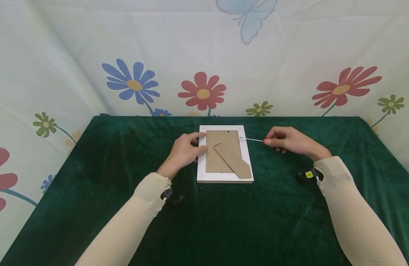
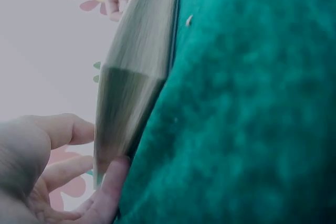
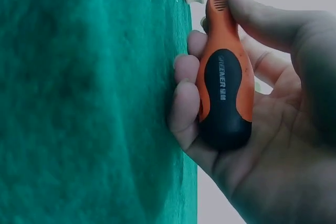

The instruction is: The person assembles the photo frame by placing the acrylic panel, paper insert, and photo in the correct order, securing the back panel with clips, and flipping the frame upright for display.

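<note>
A white picture frame [image 1: 202, 162] lies back side up, with its brown backing board [image 1: 221, 159] and a slanted stand leg [image 1: 236, 160] showing. My left hand [image 1: 186, 149] holds the frame by its left edge, thumb and a finger on top. In the left wrist view, this hand [image 2: 58, 171] has fingertips against the side of the frame [image 2: 136, 51]. A screwdriver [image 3: 226, 72] with an orange and black handle is gripped in my right hand [image 1: 291, 140]. Its thin metal shaft [image 1: 252, 139] reaches left over the frame's right border, the tip near the backing's edge.
A dark green velvet cloth [image 1: 131, 155] covers the table under the frame and both arms. Behind it hangs a pale curtain [image 1: 284, 55] printed with flowers and a butterfly. Small black devices are on both wrists.
</note>
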Tool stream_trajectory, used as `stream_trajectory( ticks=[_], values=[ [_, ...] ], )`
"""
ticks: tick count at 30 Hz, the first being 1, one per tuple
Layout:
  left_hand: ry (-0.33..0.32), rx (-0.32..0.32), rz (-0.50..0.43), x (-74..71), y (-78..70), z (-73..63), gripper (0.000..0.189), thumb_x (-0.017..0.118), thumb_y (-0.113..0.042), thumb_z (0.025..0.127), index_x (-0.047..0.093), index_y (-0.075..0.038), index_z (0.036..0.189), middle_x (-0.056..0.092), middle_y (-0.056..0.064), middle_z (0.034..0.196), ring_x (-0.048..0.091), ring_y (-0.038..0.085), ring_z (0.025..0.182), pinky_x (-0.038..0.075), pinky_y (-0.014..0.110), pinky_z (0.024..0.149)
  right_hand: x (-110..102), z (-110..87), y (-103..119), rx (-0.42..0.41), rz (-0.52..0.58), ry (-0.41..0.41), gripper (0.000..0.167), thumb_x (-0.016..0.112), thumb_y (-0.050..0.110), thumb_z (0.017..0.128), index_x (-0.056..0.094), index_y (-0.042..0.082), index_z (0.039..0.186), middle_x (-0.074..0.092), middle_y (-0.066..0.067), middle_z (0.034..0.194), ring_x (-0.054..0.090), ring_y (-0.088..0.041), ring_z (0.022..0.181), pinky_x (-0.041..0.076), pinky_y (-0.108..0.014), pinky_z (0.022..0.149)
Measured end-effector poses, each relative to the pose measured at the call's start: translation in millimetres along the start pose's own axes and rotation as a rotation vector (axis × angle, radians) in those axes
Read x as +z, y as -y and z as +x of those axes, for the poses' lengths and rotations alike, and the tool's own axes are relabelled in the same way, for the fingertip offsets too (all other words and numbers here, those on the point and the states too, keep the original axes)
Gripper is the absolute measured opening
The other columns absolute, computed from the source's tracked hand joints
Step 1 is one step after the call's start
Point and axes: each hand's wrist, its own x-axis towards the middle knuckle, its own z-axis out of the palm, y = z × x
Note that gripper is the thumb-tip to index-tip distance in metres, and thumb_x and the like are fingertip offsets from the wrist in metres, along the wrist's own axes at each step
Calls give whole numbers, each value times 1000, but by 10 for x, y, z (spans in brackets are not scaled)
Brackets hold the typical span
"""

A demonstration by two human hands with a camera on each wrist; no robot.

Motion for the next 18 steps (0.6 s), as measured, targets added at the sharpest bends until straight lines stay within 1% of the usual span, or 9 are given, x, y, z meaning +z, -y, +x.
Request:
stream_trajectory(
  ticks=[1, 4, 9, 18],
  values=[
    [11, -1, -6, -9, 6, 5, 58, 75, -22, 98, 59, -12, 152, 57, 19, 129, 70, 27, 85, 63, 31, 69, -6, -1, -10, -1, 0, 4, 28, 68, 33, 106, 68, 7, 118, 65, -12, 102, 60, -30, 90, 55, -35, 74],
    [34, -7, -10, -26, 15, 19, 58, 75, -22, 98, 58, -12, 153, 57, 19, 129, 71, 26, 82, 63, 30, 69, -19, 0, -34, 9, 2, 8, 29, 68, 34, 106, 68, 7, 118, 65, -12, 102, 60, -29, 90, 54, -34, 74],
    [51, -6, -17, -30, 23, 32, 59, 75, -23, 98, 58, -13, 154, 56, 19, 130, 71, 27, 87, 63, 31, 71, -20, -16, -44, 21, 2, 1, 31, 68, 36, 106, 67, 8, 119, 65, -12, 103, 60, -29, 91, 54, -34, 75],
    [68, -15, -48, -32, 66, 56, 60, 76, -21, 99, 55, -13, 156, 53, 20, 133, 70, 30, 94, 64, 34, 75, -7, -4, -37, 7, -3, 10, 29, 67, 35, 107, 67, 8, 118, 65, -12, 103, 60, -29, 90, 54, -35, 76]
  ],
)
